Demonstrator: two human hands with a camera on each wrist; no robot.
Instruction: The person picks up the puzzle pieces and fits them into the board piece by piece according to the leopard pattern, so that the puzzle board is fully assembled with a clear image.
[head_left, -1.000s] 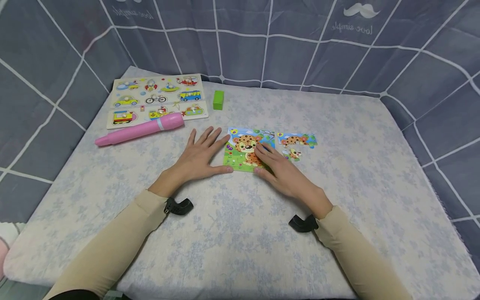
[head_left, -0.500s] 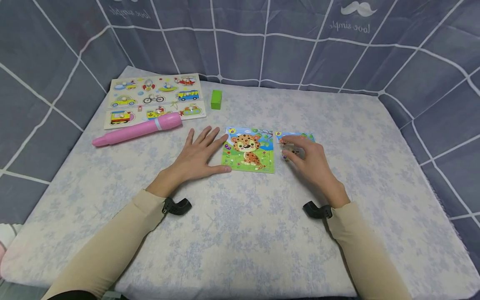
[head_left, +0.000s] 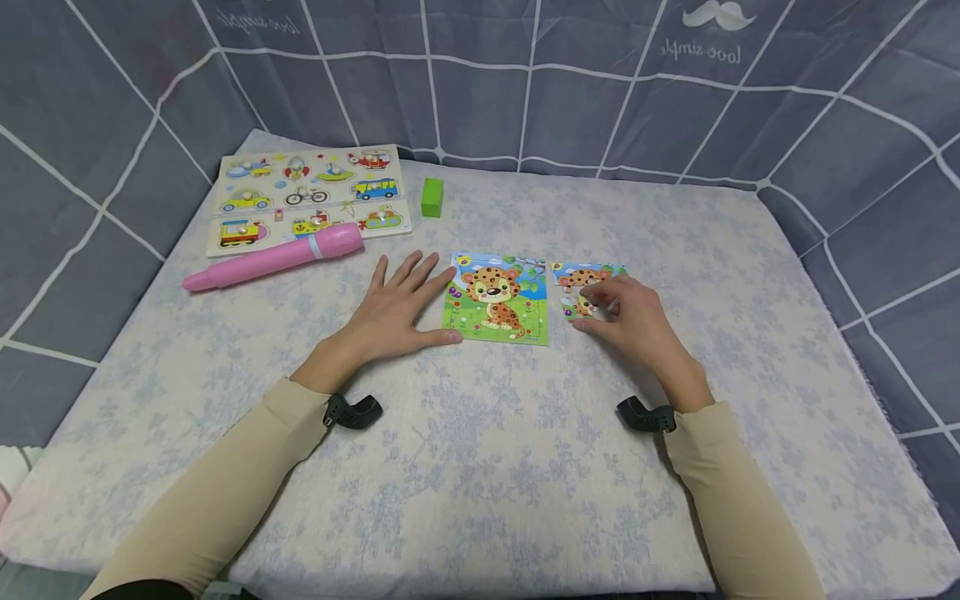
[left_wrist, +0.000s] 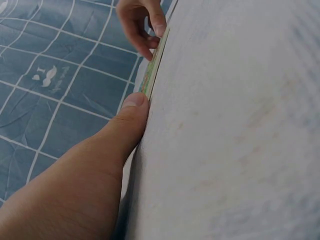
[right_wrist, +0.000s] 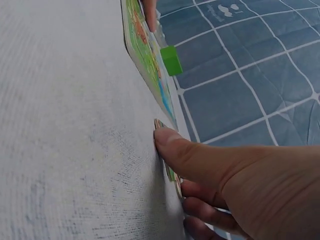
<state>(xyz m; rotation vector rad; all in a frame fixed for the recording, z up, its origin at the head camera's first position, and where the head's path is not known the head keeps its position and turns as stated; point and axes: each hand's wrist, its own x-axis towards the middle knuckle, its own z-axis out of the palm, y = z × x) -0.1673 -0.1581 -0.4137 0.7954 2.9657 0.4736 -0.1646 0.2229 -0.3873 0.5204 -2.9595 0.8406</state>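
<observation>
A square leopard jigsaw puzzle [head_left: 491, 293] lies flat in the middle of the table. Spread flat at its left edge, my left hand [head_left: 392, 313] touches it with straight fingers; in the left wrist view the thumb [left_wrist: 134, 107] meets the puzzle's edge. To the right of the puzzle are loose pieces: an upper strip [head_left: 573, 272] with a leopard's head and, below it, a smaller puzzle piece [head_left: 576, 307]. My right hand [head_left: 641, 325] curls its thumb and fingers around that smaller piece and pinches it at table level. The fingers partly cover both.
At the back left lies a wooden vehicle peg board [head_left: 311, 196], with a thick pink pen-shaped object [head_left: 273, 260] resting across its front edge. A green block [head_left: 432, 198] stands behind the puzzle. A grey checked curtain [head_left: 487, 92] encloses the table's back and sides.
My right hand has left the puzzle's right part and moved right to the loose pieces, its fingers curling onto the smaller one. The left hand stays in place.
</observation>
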